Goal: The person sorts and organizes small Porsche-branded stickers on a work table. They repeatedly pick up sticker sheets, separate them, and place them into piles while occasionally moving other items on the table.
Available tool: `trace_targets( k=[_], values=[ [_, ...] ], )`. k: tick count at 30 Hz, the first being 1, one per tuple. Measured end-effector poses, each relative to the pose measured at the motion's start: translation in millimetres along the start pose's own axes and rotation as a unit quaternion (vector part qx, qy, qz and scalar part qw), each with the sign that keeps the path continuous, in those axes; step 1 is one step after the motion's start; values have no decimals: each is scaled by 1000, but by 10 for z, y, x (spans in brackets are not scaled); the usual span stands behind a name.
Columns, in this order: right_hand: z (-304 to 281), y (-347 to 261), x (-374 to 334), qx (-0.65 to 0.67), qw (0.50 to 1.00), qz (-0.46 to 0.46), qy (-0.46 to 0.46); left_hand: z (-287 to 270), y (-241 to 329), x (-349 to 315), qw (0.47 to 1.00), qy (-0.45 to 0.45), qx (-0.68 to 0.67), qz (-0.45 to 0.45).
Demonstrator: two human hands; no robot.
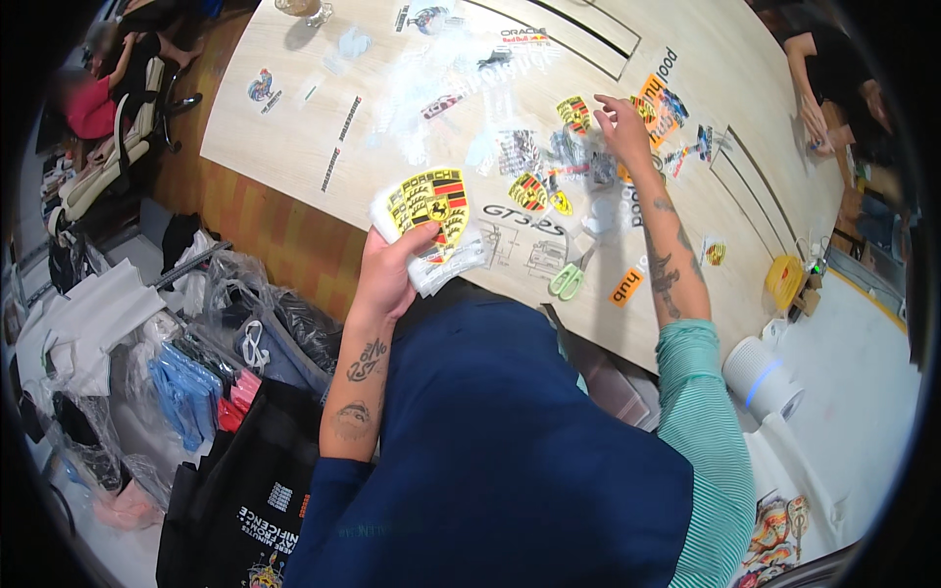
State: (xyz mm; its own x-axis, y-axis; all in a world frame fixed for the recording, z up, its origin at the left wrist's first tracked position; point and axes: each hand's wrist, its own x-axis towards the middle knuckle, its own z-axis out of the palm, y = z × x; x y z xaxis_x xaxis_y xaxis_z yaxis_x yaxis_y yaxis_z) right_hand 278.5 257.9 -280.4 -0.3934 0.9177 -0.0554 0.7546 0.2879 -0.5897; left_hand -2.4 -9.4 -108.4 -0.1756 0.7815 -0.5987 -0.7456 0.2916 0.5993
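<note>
My left hand grips a stack of clear film decals, thumb on top. The uppermost decal carries a yellow, red and black crest. My right hand reaches out over the table, fingers stretched and apart, with nothing visible in them. Just left of its fingertips lies a single crest decal, and another crest decal is partly covered beside the hand. Nearer to me lie a larger crest decal and a small yellow shield decal.
Green-handled scissors rest near the table's front edge. Clear film scraps and several printed decals are spread over the pale table. A glass stands at the far left. Bagged garments pile up at left. Other people sit at both sides.
</note>
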Motion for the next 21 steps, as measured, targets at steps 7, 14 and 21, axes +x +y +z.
trace_targets(
  k=[7,14,21],
  values=[
    [87,178,485,-175,953,-147,-199,-38,79,79,998,51,21,-6],
    [-33,94,508,-167,948,-176,-203,27,134,315,996,94,4,-9],
    [-25,124,577,-115,956,-148,-225,76,219,527,999,51,0,-10]
  ],
)
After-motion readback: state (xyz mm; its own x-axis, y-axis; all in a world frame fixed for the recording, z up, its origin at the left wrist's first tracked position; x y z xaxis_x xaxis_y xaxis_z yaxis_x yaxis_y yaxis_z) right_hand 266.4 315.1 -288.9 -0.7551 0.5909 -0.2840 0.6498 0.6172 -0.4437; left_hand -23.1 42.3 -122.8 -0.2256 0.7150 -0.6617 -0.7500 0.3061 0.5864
